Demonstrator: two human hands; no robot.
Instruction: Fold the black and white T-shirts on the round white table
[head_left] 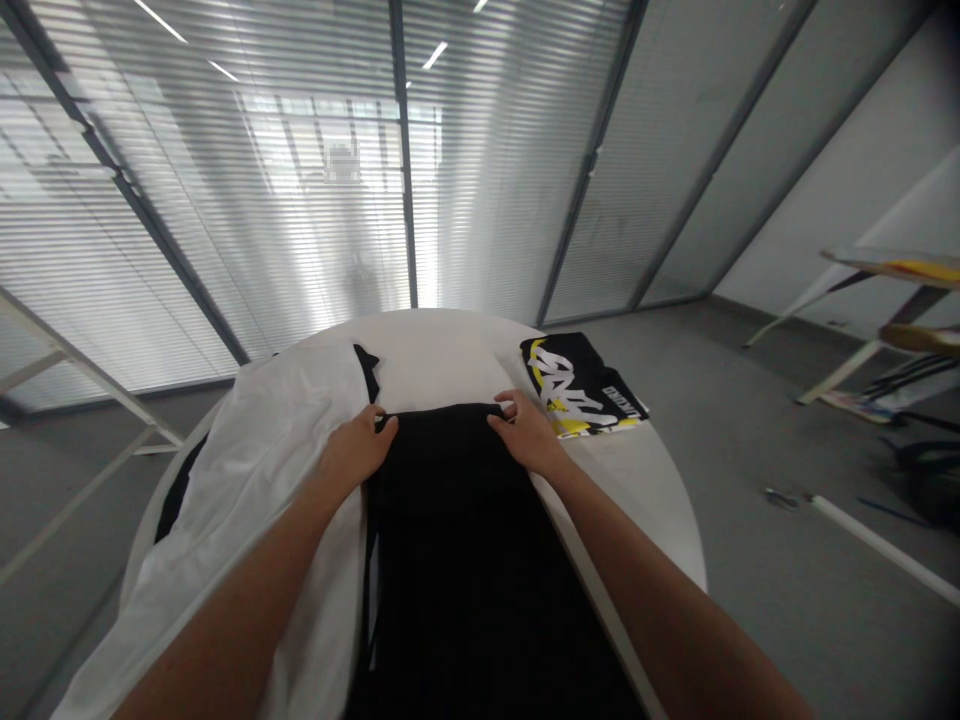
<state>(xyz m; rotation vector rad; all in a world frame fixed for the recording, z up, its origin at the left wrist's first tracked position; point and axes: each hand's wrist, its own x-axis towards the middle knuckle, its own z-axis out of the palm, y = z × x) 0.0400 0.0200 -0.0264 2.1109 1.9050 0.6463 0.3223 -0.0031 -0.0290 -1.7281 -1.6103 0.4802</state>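
A long black garment (457, 530) lies lengthwise on a round white table (442, 350), its straight far edge resembling a waistband. Its near end runs out of the bottom of the view, so I cannot tell its exact kind. At its far left corner, my left hand (356, 448) pinches the cloth between thumb and fingers. My right hand (525, 430) grips the far right corner the same way. A white cloth garment (277, 440) is spread beside my left forearm and hangs over the table's near left side. Just past my right hand rests a folded black, yellow and white printed garment (581, 385).
Dark fabric (180, 490) shows beneath the white garment at the left edge. A white metal frame (97, 370) stands at left. Glass partitions with blinds (315, 200) rise behind the table. At right are another table (892, 265) and a white pole (877, 545) on the floor.
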